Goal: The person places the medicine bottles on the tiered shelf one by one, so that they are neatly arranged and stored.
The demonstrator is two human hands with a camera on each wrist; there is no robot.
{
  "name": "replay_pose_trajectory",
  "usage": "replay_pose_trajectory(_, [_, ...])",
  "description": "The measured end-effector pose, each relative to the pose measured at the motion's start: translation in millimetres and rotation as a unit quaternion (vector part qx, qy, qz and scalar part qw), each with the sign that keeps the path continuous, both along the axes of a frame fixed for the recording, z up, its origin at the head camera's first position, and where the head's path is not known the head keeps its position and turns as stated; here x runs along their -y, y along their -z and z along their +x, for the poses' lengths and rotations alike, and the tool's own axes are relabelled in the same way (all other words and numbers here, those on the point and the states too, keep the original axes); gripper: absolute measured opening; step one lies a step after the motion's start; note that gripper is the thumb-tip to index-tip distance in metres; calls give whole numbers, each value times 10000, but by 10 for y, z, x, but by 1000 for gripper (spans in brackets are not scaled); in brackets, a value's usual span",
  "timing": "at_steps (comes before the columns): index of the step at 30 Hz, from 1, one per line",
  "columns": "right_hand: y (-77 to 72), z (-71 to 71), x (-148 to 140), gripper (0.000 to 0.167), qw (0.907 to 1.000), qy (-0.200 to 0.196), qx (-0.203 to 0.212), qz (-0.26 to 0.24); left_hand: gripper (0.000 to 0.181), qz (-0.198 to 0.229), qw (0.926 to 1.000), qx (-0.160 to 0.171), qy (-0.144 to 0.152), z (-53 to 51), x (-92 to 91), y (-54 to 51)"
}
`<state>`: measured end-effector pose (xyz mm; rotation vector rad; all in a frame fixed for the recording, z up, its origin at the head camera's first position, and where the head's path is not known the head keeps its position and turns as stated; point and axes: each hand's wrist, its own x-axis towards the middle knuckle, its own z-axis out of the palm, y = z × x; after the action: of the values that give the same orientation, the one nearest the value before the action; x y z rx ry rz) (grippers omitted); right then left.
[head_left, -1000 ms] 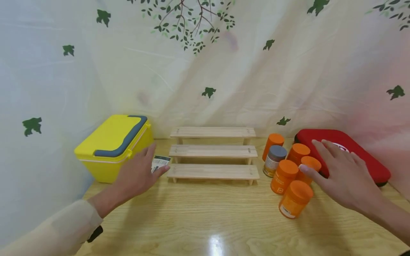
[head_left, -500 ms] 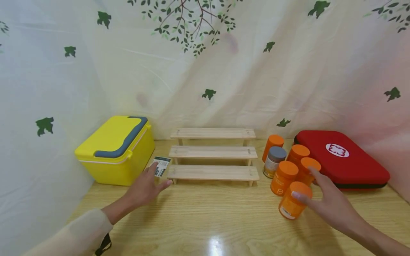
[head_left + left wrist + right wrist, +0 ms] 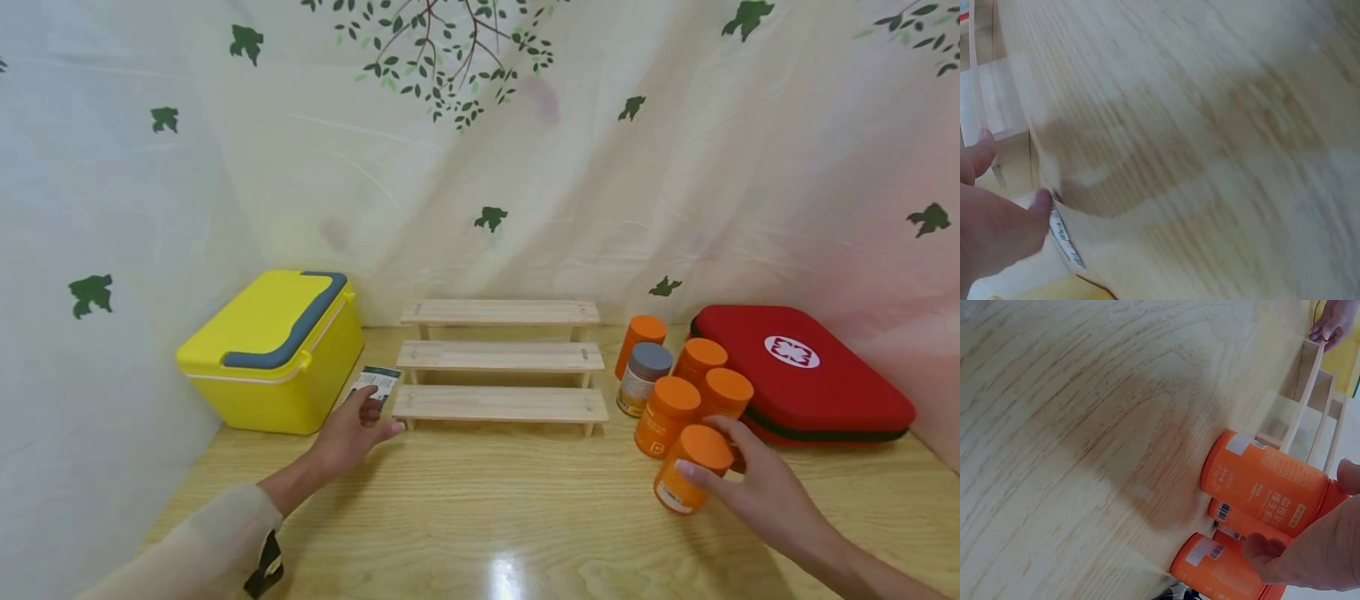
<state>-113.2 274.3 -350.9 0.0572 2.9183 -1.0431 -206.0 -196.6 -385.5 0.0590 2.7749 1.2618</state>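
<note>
In the head view my right hand [image 3: 772,487] is around the lid of the nearest orange bottle [image 3: 682,492], thumb by its left side and fingers behind; firm contact cannot be told. The right wrist view shows the fingers [image 3: 1263,550] beside this upright bottle [image 3: 1266,481], near another orange bottle [image 3: 1219,569]. My left hand [image 3: 348,437] hovers over or touches a flat white-and-green packet [image 3: 382,379], fingers slightly bent and thumb apart. In the left wrist view, a fingertip [image 3: 1041,203] is at the packet's end [image 3: 1065,237].
A three-tier wooden rack [image 3: 498,402] stands in the middle. Left of it is a yellow box [image 3: 330,367] with a blue handle. More orange bottles and a grey-lidded bottle [image 3: 637,387] stand right of the rack, beside a red case [image 3: 832,383].
My right hand has moved down and left from above the red case to the nearest bottle, its fingers drawing closer round the lid. My left hand has lowered towards the packet, its fingers bending. The bottles have not moved.
</note>
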Motion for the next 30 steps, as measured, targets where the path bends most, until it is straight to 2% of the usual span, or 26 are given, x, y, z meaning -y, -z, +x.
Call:
replay_pose_trajectory(5, [22, 14, -1, 83, 9999, 57, -16, -103, 75, 666, 9978, -25, 46, -49, -15, 87])
replay_pose_trajectory(14, [76, 45, -5, 74, 9992, -2, -333, -224, 70, 1338, 9903, -198, 309, -139, -30, 200])
replay_pose_trajectory(17, [86, 48, -3, 74, 9990, -10, -385, -230, 66, 1411, 9888, -282, 389, -154, -51, 227])
replay_pose_trajectory(21, [89, 55, 6, 72, 9987, -25, -465, -227, 62, 1281, 9906, -345, 330, -160, -86, 239])
replay_pose_trajectory(25, [88, 59, 11, 72, 9986, 0, -484, -216, 61, 1200, 9920, -304, 253, -163, -105, 231])
replay_pose_trajectory(30, [87, 68, 16, 72, 9983, 33, -556, -184, 60, 1292, 9911, -210, 220, -171, -105, 227])
